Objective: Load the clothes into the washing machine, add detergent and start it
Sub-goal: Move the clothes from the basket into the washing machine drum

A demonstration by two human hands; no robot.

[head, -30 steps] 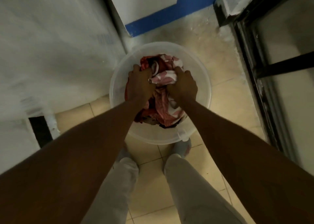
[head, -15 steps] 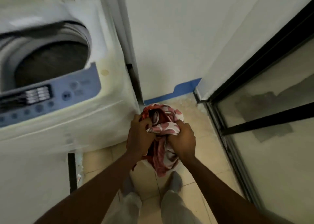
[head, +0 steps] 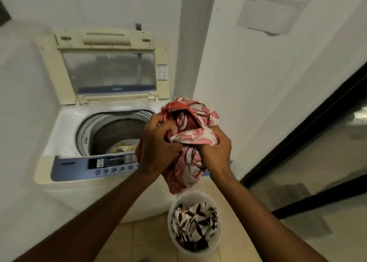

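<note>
A bunched red, pink and white cloth [head: 190, 120] hangs in the air, gripped by both hands. My left hand [head: 158, 144] holds its left side and my right hand [head: 216, 150] its right side. The bundle is just right of the top-loading washing machine [head: 65, 126], at the height of its blue control panel [head: 79, 167]. The lid [head: 109, 71] stands up open and the drum [head: 117, 136] shows some light-coloured laundry at the bottom. Below the bundle, a clear plastic bucket [head: 172, 208] on the floor holds a brown and white patterned cloth [head: 195, 224].
A white wall with a corner post [head: 190, 43] rises right behind the machine. A dark-framed glass door [head: 309, 122] runs along the right. A paper notice [head: 272, 7] hangs on the right wall. The floor [head: 143, 240] is beige tile.
Both hands lifted the red and pink cloth out of the bucket and raised it to the height of the machine's top. My view tilted up from the floor to the open machine.
</note>
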